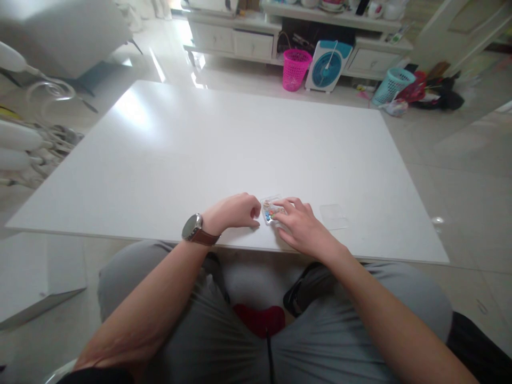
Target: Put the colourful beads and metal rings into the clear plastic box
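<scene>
Forearms (148, 298) reach forward, left hand (239, 209) curled, right hand (300, 224) splayed over a clear box (268, 222).

Grey trousers (332, 336), a black sleeve (96, 376) and a brown-strapped watch (192, 228) are worn.

- The view is taken from the person's head, from above the lap, on the near side of the white table (248, 144).
- It faces forward and steeply down: the grey trousers (160, 320) fill the bottom, the low cabinet (252, 44) stands at the top.
- The left hand (240, 210) and the right hand (300, 224) appear small, slightly below the centre.
- The angle is wide; all four table corners are included.
</scene>
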### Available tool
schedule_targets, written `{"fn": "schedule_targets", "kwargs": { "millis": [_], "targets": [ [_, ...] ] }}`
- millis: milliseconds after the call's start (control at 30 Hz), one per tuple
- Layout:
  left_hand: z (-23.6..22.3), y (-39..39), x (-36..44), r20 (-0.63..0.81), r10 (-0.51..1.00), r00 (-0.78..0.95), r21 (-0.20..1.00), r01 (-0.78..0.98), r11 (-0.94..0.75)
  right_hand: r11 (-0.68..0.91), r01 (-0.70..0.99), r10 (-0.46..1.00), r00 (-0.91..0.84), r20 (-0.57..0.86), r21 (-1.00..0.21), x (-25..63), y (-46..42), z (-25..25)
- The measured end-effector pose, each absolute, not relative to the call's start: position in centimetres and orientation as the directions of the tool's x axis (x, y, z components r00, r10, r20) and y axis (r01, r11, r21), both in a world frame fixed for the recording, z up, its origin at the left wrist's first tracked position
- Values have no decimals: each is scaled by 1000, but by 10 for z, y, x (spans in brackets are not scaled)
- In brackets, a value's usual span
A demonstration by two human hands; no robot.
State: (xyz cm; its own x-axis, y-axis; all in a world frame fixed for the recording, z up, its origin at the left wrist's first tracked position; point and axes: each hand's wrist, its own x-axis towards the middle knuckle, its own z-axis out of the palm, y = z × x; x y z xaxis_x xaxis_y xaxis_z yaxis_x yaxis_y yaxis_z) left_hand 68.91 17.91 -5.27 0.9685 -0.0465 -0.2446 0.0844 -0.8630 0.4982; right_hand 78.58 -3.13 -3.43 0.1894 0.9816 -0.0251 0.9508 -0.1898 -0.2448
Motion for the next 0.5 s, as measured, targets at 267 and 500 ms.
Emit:
{"fn": "schedule_targets", "kwargs": {
  "millis": [267, 500],
  "targets": [
    [-57, 175, 689, -277, -56, 959, 487, 90, -869, -194, 951, 981, 192, -31, -240, 786, -31, -33],
    [-52, 177, 688, -238, -33, 971, 444, 78, -892, -183, 955, 983, 176, -49, -233, 787, -29, -36]
  ]
}}
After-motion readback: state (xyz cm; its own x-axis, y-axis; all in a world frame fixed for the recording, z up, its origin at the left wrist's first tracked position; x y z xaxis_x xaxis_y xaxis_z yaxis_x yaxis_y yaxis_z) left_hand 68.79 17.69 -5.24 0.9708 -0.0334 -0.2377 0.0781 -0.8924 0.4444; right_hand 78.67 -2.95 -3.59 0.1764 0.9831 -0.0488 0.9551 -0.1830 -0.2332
